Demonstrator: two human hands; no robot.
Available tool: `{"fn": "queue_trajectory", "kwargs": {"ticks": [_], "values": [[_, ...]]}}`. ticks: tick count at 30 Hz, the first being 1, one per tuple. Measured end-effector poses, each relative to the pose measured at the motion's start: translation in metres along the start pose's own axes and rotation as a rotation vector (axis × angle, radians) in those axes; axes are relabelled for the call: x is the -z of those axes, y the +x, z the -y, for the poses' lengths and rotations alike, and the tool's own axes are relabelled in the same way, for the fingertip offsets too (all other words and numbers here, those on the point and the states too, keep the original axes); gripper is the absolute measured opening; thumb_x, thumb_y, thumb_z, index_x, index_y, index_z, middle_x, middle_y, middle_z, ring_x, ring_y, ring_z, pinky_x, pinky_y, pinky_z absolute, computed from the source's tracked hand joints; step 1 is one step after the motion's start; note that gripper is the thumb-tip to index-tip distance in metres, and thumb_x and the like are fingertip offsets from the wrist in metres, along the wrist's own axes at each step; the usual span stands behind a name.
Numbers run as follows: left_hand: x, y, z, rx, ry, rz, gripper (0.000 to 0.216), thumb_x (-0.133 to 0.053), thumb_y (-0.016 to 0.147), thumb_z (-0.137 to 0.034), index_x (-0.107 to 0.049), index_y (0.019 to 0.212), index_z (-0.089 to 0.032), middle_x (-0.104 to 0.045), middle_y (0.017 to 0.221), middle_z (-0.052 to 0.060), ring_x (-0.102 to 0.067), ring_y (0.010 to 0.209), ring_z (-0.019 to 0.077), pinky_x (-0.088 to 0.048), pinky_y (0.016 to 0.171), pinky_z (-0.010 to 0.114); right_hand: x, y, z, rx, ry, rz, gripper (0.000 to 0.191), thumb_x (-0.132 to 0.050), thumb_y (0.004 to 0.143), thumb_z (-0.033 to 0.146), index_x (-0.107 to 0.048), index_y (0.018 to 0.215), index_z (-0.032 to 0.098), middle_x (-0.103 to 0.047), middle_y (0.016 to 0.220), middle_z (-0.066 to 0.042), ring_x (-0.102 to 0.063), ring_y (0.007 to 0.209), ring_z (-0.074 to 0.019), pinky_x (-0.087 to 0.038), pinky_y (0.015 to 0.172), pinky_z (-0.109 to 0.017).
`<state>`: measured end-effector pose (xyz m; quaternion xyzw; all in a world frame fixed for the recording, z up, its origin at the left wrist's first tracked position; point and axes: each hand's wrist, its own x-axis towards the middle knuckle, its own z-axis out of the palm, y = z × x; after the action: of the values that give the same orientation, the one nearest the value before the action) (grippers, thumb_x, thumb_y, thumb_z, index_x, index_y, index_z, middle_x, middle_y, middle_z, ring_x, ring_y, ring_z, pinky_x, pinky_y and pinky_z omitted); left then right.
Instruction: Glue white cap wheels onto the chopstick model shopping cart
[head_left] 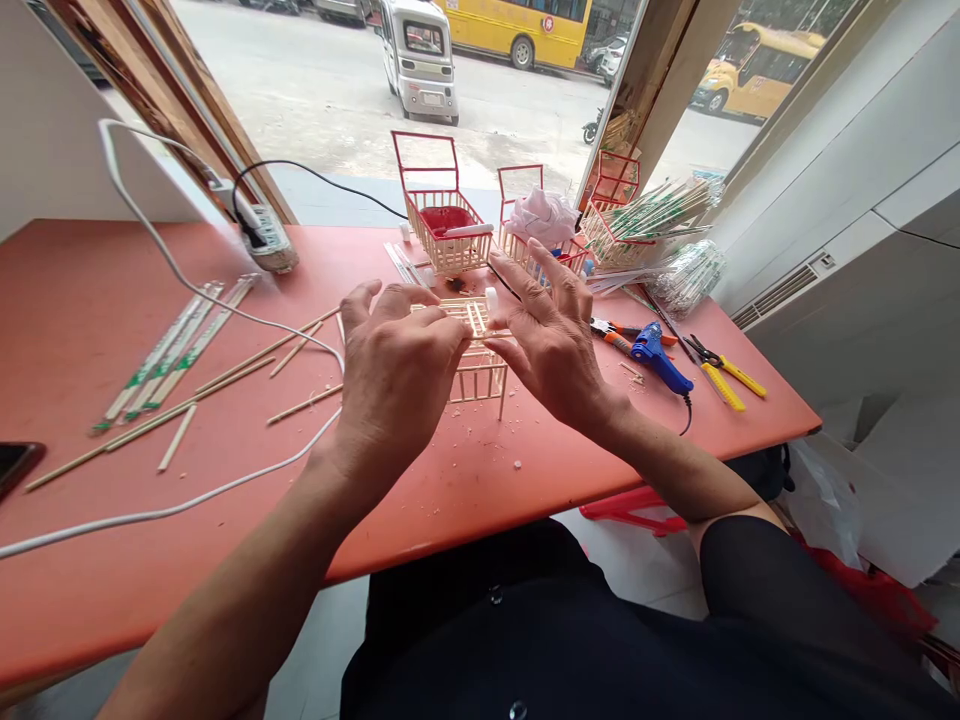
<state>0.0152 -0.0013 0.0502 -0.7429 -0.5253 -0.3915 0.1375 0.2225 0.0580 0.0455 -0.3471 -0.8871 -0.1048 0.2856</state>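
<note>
A small basket-like frame of thin wooden sticks (480, 384) stands on the table between my hands, with slatted sides and crossing sticks on top. My left hand (397, 365) is closed, thumb and forefinger pinched at its upper edge, covering the frame's left part. From the other side, my right hand (553, 345) pinches the same upper edge between thumb and forefinger, while its other fingers stretch upward. A small white cylinder (491, 300) shows just behind the frame. Whatever small piece lies under the fingertips is hidden.
Red-trimmed stick carts (448, 240) stand at the back. A blue glue gun (660, 357), orange-handled pliers (616, 333) and yellow-handled cutters (724, 375) lie right. Loose sticks (232, 377), wrapped chopsticks (176, 350) and a white cable (217, 310) occupy the left.
</note>
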Motion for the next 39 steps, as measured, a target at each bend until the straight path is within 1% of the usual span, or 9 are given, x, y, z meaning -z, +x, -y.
{"fn": "queue_trajectory", "kwargs": {"ticks": [5,10,14,16,21,24,28,32,39], "values": [[0.001,0.003,-0.006,0.012,-0.027,0.052,0.029,-0.066,0.11,-0.023,-0.081,0.086,-0.028,-0.087,0.095,0.009,-0.076,0.121,0.0386,-0.047,0.12,0.07,0.001,0.0,0.003,0.005,-0.004,-0.027,0.023,-0.059,0.117,0.034,-0.079,0.126,0.03,-0.053,0.184,-0.001,-0.028,0.182,-0.0352,-0.022,0.149,-0.073],[-0.002,0.006,-0.009,-0.008,-0.011,0.062,0.031,-0.064,0.108,-0.017,-0.082,0.086,-0.027,-0.088,0.096,0.009,-0.076,0.123,0.0392,-0.049,0.119,0.069,-0.004,0.001,0.004,-0.004,-0.012,-0.042,0.026,-0.055,0.118,0.033,-0.078,0.131,0.031,-0.053,0.184,0.001,-0.028,0.183,-0.0339,-0.022,0.149,-0.074],[-0.006,0.006,-0.009,-0.007,-0.026,0.045,0.03,-0.063,0.106,-0.016,-0.085,0.092,-0.029,-0.088,0.095,0.008,-0.076,0.124,0.0385,-0.049,0.12,0.069,-0.011,0.002,0.002,0.015,-0.04,-0.061,0.03,-0.049,0.119,0.028,-0.079,0.114,0.028,-0.052,0.185,0.002,-0.032,0.181,-0.031,-0.029,0.148,-0.068],[-0.007,0.006,-0.009,-0.007,-0.026,0.049,0.032,-0.061,0.107,-0.016,-0.085,0.091,-0.028,-0.087,0.093,0.008,-0.077,0.123,0.0379,-0.049,0.12,0.068,-0.013,0.002,0.001,0.032,-0.042,-0.069,0.033,-0.048,0.12,0.027,-0.079,0.11,0.027,-0.053,0.185,0.001,-0.035,0.18,-0.0306,-0.032,0.147,-0.066],[-0.01,0.005,-0.007,-0.003,-0.019,0.044,0.035,-0.059,0.109,-0.018,-0.086,0.089,-0.026,-0.086,0.091,0.009,-0.077,0.123,0.037,-0.048,0.12,0.066,-0.01,0.003,0.001,0.02,0.008,-0.044,0.032,-0.05,0.117,0.025,-0.082,0.119,0.028,-0.053,0.184,0.001,-0.032,0.181,-0.0312,-0.022,0.149,-0.069],[-0.01,0.005,-0.006,0.007,-0.017,0.034,0.035,-0.06,0.11,-0.02,-0.085,0.086,-0.025,-0.086,0.09,0.009,-0.076,0.122,0.037,-0.048,0.119,0.066,-0.006,0.002,0.002,0.013,-0.005,-0.048,0.031,-0.05,0.118,0.027,-0.081,0.116,0.026,-0.05,0.186,0.0,-0.028,0.183,-0.0324,-0.02,0.15,-0.068],[-0.01,0.005,-0.005,0.012,-0.024,0.043,0.031,-0.063,0.11,-0.022,-0.086,0.09,-0.026,-0.087,0.092,0.009,-0.076,0.122,0.037,-0.048,0.119,0.066,-0.003,0.001,0.004,0.008,-0.03,-0.053,0.03,-0.051,0.119,0.03,-0.081,0.117,0.026,-0.052,0.185,0.0,-0.028,0.182,-0.0325,-0.019,0.15,-0.066],[-0.009,0.006,-0.006,0.033,-0.014,0.056,0.031,-0.064,0.112,-0.025,-0.086,0.09,-0.026,-0.087,0.094,0.01,-0.076,0.123,0.0381,-0.047,0.119,0.067,-0.004,0.001,0.006,0.006,-0.028,-0.057,0.032,-0.049,0.119,0.028,-0.081,0.12,0.028,-0.058,0.181,0.0,-0.032,0.181,-0.0308,-0.019,0.15,-0.066],[-0.01,0.005,-0.007,0.038,-0.02,0.05,0.035,-0.061,0.113,-0.023,-0.084,0.087,-0.025,-0.087,0.094,0.009,-0.078,0.122,0.0374,-0.047,0.121,0.068,-0.007,0.003,0.008,-0.002,-0.031,-0.046,0.034,-0.049,0.119,0.027,-0.082,0.112,0.027,-0.059,0.18,0.0,-0.035,0.18,-0.03,-0.024,0.149,-0.063]]}}
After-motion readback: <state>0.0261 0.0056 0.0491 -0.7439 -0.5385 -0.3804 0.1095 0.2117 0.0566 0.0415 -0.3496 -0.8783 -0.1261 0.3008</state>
